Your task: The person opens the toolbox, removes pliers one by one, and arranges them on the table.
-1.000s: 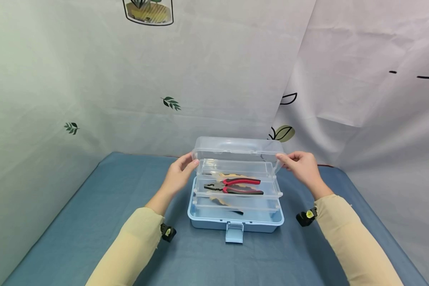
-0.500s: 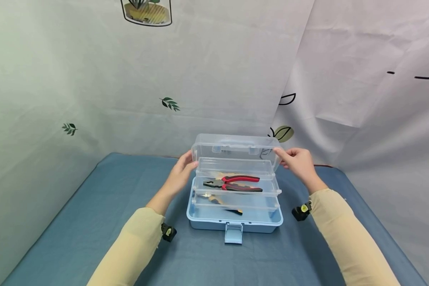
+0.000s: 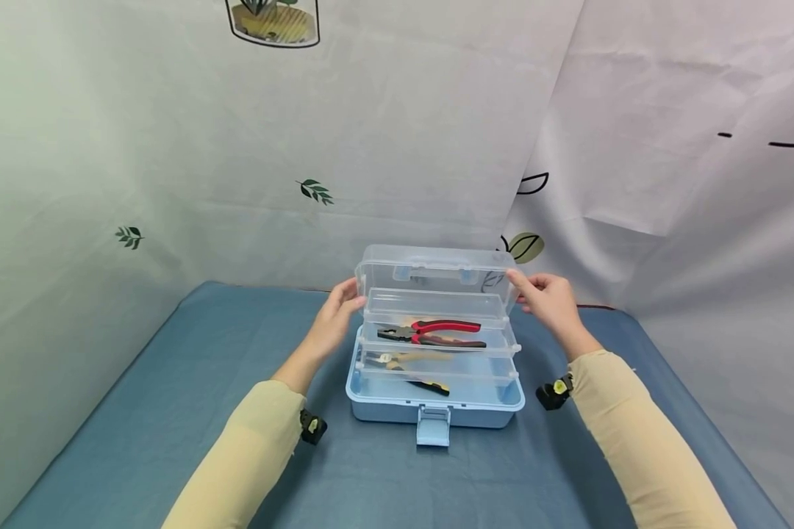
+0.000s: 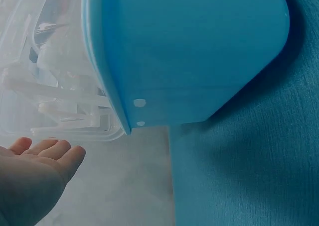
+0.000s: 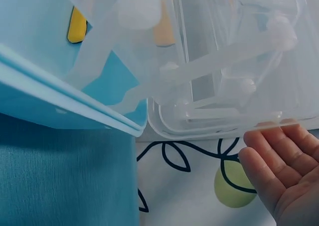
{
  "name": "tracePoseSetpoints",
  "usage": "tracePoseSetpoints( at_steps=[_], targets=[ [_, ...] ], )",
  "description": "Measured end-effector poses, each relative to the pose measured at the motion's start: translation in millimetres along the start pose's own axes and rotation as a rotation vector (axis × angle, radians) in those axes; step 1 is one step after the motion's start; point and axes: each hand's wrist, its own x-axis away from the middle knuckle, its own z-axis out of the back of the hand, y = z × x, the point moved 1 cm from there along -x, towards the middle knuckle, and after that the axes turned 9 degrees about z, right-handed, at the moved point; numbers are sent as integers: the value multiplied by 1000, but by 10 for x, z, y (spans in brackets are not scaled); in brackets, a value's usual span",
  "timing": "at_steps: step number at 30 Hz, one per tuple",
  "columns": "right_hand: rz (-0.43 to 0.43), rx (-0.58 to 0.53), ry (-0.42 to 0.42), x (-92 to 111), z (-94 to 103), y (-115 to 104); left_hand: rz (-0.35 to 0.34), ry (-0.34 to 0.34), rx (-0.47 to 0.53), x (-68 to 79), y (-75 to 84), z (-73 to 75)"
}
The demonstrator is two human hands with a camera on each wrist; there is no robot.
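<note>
A light-blue toolbox (image 3: 384, 411) stands with its clear lid (image 3: 437, 257) raised and tilted back. My left hand (image 3: 331, 319) holds the lid's left edge, thumb at the front and fingers along the side. At the right edge, my right hand (image 3: 551, 303) pinches the lid between thumb and fingers. Clear stepped trays (image 3: 437, 301) are lifted on white link arms (image 5: 224, 61) below the lid. Pliers (image 3: 437, 332) with red and black handles lie in a tray. Under them, seen blurred through the plastic, is a tool with a black and yellow handle (image 3: 431, 386).
The box's front latch (image 3: 433, 427) hangs down over the blue tabletop cloth (image 3: 172, 411). Behind the table hangs a pale curtain (image 3: 397, 147) with printed leaves. A small black camera (image 3: 553, 394) is on the right wrist, another (image 3: 313, 427) on the left.
The lid has tilted a little farther back, and the trays have risen with the pliers. More of the yellow-handled tool below shows. Both hands have moved slightly up with the lid.
</note>
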Motion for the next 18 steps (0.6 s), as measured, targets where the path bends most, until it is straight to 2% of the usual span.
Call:
tracePoseSetpoints(
  at_steps=[6,15,18],
  targets=[
    [8,-11,-1,-8,-11,4,-12,-6,-11,-18,-20,4],
    [-21,-28,-5,-52,-11,-24,34,-45,-36,-52,23,19],
    [-35,-25,-13,-76,-32,-45,12,-45,-39,-66,23,17]
  ],
)
